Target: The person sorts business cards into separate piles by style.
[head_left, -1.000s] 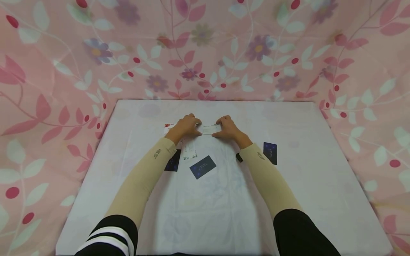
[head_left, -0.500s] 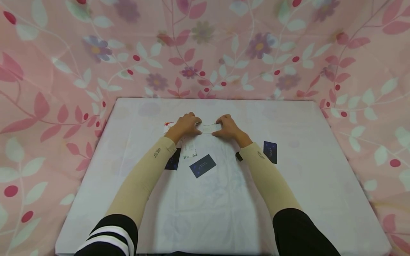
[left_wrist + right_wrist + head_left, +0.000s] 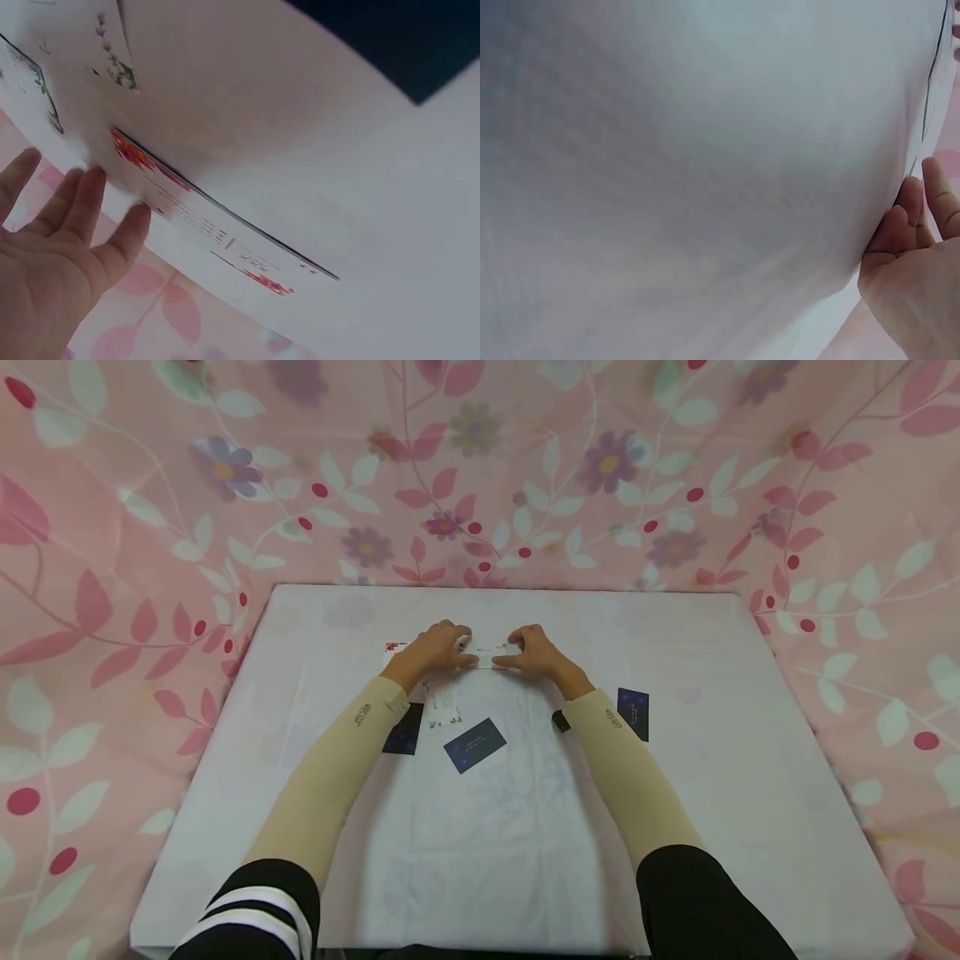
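Note:
A white printed card (image 3: 489, 657) with leafy corners lies at the far middle of the table, between my two hands. My left hand (image 3: 435, 647) is at its left end, the thumb reaching the near edge; in the left wrist view the fingers (image 3: 88, 196) look extended and spread. At the card's right end is my right hand (image 3: 536, 653), its thumb along the near edge and its fingers bent slightly. Beside the left hand lies a white card with red flowers (image 3: 217, 225), partly covered in the head view. Another white card with greenery (image 3: 444, 706) lies nearer.
Dark blue cards lie left (image 3: 403, 731), middle (image 3: 475, 745) and right (image 3: 633, 714) on the white-covered table (image 3: 480, 860). A small dark piece (image 3: 560, 721) shows beside the right sleeve. Pink floral cloth (image 3: 480, 468) hangs behind the table.
Both thumbs have shifted inward and slightly away along the white card's near edge. The fingers have moved little. The other cards stay where they were; the head view has tilted slightly.

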### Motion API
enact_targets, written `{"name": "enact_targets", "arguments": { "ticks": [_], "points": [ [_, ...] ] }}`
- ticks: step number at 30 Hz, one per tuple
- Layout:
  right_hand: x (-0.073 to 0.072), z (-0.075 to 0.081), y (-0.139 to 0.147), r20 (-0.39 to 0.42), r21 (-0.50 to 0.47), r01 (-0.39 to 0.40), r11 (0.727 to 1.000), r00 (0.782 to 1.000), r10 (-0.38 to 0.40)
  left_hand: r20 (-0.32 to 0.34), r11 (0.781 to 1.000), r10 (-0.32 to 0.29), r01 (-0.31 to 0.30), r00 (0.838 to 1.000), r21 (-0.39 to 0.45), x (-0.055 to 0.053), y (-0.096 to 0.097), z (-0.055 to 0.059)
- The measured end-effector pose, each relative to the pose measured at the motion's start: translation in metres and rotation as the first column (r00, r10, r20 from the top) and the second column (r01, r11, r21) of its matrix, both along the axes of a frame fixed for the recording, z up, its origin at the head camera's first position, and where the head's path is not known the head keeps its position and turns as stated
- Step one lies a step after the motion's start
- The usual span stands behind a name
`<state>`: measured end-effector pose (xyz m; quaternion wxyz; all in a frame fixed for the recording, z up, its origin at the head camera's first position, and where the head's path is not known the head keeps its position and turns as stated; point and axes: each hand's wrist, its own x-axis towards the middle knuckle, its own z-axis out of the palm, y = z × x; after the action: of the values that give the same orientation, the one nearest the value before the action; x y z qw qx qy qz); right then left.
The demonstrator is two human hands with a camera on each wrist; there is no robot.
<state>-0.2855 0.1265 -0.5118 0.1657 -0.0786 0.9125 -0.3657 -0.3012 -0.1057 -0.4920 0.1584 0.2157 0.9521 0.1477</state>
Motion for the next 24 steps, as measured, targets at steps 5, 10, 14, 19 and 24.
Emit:
{"name": "enact_targets", "arguments": {
  "ticks": [5, 10, 14, 19, 24],
  "points": [
    [0.001, 0.005, 0.001, 0.033, -0.008, 0.002, 1.000, 0.999, -0.002, -0.059, 0.999, 0.018, -0.016, 0.998, 0.030, 0.000, -0.014, 0.004],
    [0.002, 0.008, 0.002, 0.076, -0.060, 0.027, 0.998, 0.997, -0.023, -0.029, 0.992, 0.108, -0.106, 0.994, 0.073, -0.001, -0.046, 0.009],
    [0.007, 0.009, 0.005, 0.083, -0.067, -0.001, 0.998, 0.997, 0.007, 0.009, 0.982, 0.177, -0.178, 0.984, 0.068, 0.005, -0.080, 0.005],
    [0.019, 0.017, 0.015, 0.051, 0.019, -0.102, 0.995, 0.994, 0.101, -0.009, 0.973, 0.219, -0.219, 0.976, -0.067, 0.024, -0.128, -0.004],
    [0.033, 0.027, 0.030, -0.085, 0.250, -0.156, 0.956, 0.980, 0.182, 0.006, 0.959, 0.264, -0.262, 0.964, -0.112, 0.043, -0.160, -0.009]
  ]
}}
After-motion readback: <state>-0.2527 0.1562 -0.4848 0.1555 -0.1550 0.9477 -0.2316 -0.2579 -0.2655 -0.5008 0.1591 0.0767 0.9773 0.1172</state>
